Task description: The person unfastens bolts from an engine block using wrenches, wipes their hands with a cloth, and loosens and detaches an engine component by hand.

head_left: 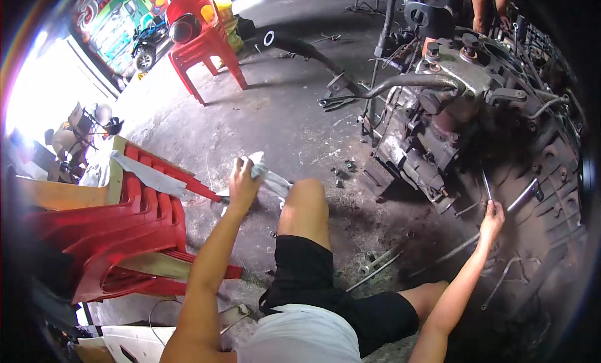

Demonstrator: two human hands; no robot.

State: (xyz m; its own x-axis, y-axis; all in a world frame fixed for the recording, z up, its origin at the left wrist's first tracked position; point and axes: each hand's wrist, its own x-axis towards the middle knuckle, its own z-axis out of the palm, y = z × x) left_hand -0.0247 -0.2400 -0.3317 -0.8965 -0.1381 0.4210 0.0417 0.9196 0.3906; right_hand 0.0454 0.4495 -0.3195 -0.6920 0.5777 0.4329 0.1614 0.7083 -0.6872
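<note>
Over concrete (269,109), curled hands (245,183) (493,219) grip cloth (272,181) and tool (487,186).

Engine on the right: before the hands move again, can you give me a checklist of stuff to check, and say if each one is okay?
1. Tool held: ok. The right hand grips a thin metal tool.
2. Tool tip touching the engine: cannot tell. It ends in the dark area below.
3. Cloth clear of the engine: ok. The left hand holds the pale cloth well away.
4. Gloves on: not ok. Both hands are bare.
5. Floor free of loose parts: not ok. A metal rod and small metal parts lie there.
</note>
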